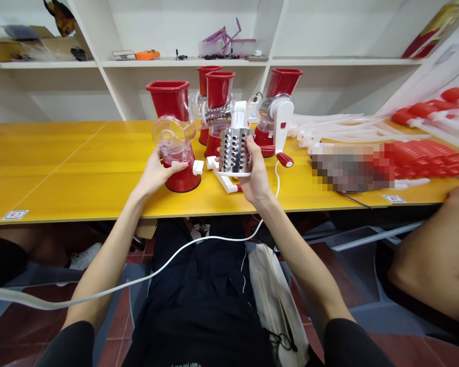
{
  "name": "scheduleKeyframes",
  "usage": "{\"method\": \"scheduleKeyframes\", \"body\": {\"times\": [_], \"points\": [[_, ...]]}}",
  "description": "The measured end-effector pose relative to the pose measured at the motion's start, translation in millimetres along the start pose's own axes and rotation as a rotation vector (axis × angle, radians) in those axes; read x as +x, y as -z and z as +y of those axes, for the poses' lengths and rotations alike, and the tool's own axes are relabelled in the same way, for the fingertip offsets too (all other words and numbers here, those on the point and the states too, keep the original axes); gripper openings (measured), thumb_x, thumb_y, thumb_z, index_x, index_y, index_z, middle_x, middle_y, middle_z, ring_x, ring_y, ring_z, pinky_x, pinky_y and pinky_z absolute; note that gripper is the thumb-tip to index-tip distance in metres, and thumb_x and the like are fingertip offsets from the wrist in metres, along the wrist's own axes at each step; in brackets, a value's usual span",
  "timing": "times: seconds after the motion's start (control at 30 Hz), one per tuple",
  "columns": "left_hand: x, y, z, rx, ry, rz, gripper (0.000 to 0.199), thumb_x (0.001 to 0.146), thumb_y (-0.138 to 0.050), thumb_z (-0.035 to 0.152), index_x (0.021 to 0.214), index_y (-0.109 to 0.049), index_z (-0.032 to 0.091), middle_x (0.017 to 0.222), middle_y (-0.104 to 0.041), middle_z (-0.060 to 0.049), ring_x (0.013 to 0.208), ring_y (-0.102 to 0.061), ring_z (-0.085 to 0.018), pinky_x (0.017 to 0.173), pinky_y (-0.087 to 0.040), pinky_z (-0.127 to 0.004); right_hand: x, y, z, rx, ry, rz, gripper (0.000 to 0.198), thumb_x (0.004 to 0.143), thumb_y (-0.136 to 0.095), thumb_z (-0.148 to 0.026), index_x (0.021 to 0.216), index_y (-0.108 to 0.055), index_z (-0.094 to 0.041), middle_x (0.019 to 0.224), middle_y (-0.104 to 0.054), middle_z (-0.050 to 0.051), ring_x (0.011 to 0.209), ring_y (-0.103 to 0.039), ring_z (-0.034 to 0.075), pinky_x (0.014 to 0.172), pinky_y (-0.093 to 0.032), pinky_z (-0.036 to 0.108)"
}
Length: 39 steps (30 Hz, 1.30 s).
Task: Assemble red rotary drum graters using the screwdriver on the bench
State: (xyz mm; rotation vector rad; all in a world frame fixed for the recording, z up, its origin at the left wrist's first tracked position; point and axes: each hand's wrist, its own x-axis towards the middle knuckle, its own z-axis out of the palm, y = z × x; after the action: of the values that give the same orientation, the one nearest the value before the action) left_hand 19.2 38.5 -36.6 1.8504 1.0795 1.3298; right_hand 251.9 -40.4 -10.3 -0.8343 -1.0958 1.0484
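Note:
My left hand (pixel 153 176) is wrapped around the lower body of a red rotary grater (pixel 183 176) standing on the table, its thumb across the front. The grater has a red hopper on top and a clear round housing that looks open at the front. In my right hand (pixel 258 178) is a metal grater drum (pixel 234 151), raised just right of that grater, with its holed side toward me and a white part above it. A white crank handle (pixel 227 182) with a red grip lies below the drum, partly hidden by my right hand.
More red rotary graters (pixel 221 89) stand behind, one with a white crank (pixel 282 122). Red and white parts (pixel 424 158) are piled at right near a pixelated patch. A white cable (pixel 199 241) crosses before me. Shelves (pixel 191 63) line the back; people sit on both sides.

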Motion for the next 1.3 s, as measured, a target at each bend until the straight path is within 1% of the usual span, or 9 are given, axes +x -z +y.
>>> {"method": "scheduleKeyframes", "body": {"times": [0.1,0.17,0.33,0.4,0.73,0.9,1.0,1.17,1.3], "points": [[-9,-20,8,0.264,0.067,0.221,0.076,0.067,-0.092,0.051,0.125,-0.059,0.016,0.137,-0.061,-0.02,0.138,-0.056,-0.042,0.121,-0.042,-0.059,-2,-2,1,0.143,-0.036,-0.023,0.062,0.076,-0.064,-0.07,0.114,-0.057,-0.021,0.127,-0.072,0.005,0.142,-0.062,0.02,0.118,-0.059,0.038],[-14,-28,13,0.373,0.086,0.284,0.077,0.067,-0.092,0.054,0.124,-0.058,0.016,0.138,-0.057,-0.021,0.143,-0.049,-0.044,0.123,-0.038,-0.059,-3,-3,1,0.185,-0.045,-0.039,0.061,0.073,-0.07,-0.067,0.112,-0.057,-0.022,0.124,-0.073,0.003,0.136,-0.065,0.019,0.117,-0.06,0.037],[-12,-17,17,0.139,0.093,0.014,0.068,0.072,-0.087,0.052,0.123,-0.058,0.017,0.132,-0.066,-0.016,0.128,-0.063,-0.037,0.115,-0.046,-0.053,-4,-5,1,0.188,-0.038,-0.083,0.063,0.072,-0.073,-0.066,0.114,-0.056,-0.022,0.127,-0.071,0.003,0.125,-0.07,0.018,0.113,-0.062,0.037],[-9,-11,15,0.077,0.113,-0.035,0.07,0.068,-0.088,0.052,0.121,-0.059,0.016,0.129,-0.069,-0.016,0.123,-0.066,-0.036,0.112,-0.048,-0.052,-3,-5,2,0.181,-0.04,-0.092,0.064,0.073,-0.072,-0.067,0.114,-0.055,-0.021,0.129,-0.071,0.005,0.127,-0.069,0.019,0.114,-0.062,0.037],[-11,-26,10,0.196,0.055,0.154,0.063,0.064,-0.091,0.051,0.106,-0.056,0.02,0.119,-0.072,-0.014,0.114,-0.068,-0.035,0.104,-0.052,-0.053,1,-3,6,0.09,-0.024,-0.075,0.071,0.074,-0.068,-0.071,0.121,-0.05,-0.021,0.139,-0.067,0.006,0.124,-0.07,0.018,0.109,-0.063,0.036],[-17,-32,16,0.205,0.045,0.175,0.06,0.068,-0.091,0.05,0.107,-0.055,0.021,0.123,-0.071,-0.013,0.118,-0.068,-0.033,0.106,-0.053,-0.051,1,-3,7,0.098,-0.044,-0.069,0.071,0.073,-0.069,-0.071,0.121,-0.05,-0.022,0.138,-0.067,0.005,0.122,-0.071,0.017,0.107,-0.063,0.035],[-16,-25,17,0.196,0.04,0.118,0.063,0.069,-0.091,0.051,0.111,-0.055,0.02,0.127,-0.07,-0.014,0.122,-0.067,-0.034,0.11,-0.052,-0.051,1,-3,7,0.131,-0.053,-0.061,0.071,0.071,-0.072,-0.07,0.12,-0.053,-0.022,0.136,-0.068,0.004,0.12,-0.071,0.017,0.108,-0.063,0.036],[-12,-2,20,0.073,0.089,-0.142,0.066,0.074,-0.086,0.053,0.122,-0.06,0.017,0.137,-0.068,-0.015,0.128,-0.066,-0.032,0.115,-0.05,-0.05,1,-3,8,0.144,-0.064,-0.019,0.071,0.069,-0.075,-0.07,0.119,-0.056,-0.023,0.133,-0.069,0.003,0.119,-0.07,0.017,0.111,-0.061,0.036],[-11,3,23,0.069,0.053,-0.154,0.055,0.082,-0.077,0.055,0.119,-0.065,0.016,0.133,-0.071,-0.014,0.125,-0.067,-0.031,0.113,-0.053,-0.048,1,-2,8,0.124,-0.061,-0.028,0.072,0.07,-0.074,-0.073,0.118,-0.056,-0.023,0.134,-0.069,0.004,0.121,-0.069,0.017,0.114,-0.06,0.037]]}}
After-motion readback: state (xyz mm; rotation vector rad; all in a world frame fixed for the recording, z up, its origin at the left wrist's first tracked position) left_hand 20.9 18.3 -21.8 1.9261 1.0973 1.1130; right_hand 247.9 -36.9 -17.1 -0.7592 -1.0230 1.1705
